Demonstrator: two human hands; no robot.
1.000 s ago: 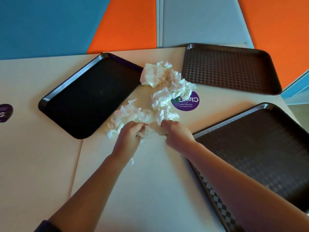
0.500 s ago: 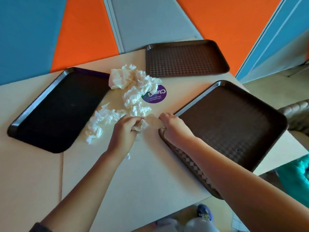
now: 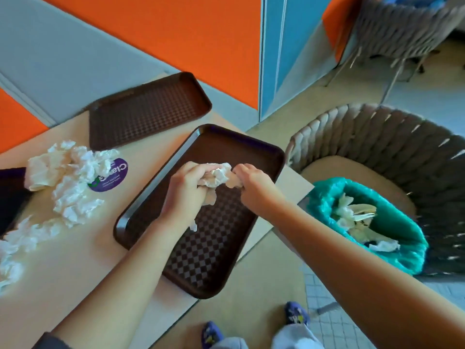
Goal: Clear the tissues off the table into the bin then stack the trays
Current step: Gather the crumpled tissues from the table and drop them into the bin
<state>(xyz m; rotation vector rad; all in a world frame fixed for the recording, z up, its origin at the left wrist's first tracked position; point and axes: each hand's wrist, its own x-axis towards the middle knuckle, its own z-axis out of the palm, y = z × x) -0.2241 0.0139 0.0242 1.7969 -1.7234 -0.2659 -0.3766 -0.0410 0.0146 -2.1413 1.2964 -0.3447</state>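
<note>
Above the near tray (image 3: 201, 248), both hands' grip clutching wadded tissue (image 3: 216, 176), fingertips hidden, bin (image 3: 327, 197) contents seemingly tissues

We see two bare forearms; our left arm wears a dark grey sleeve edge (image 3: 47, 342) near the elbow. Below, pale grey trouser legs (image 3: 294, 336) end in dark blue patterned shoes (image 3: 297, 316), blurred at the frame's bottom edge.

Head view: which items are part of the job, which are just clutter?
Job:
- held tissue wad, in left hand and right hand
- loose tissues
- bin
- near tray
- far tray

Clutter:
- purple sticker
- woven chair
</note>
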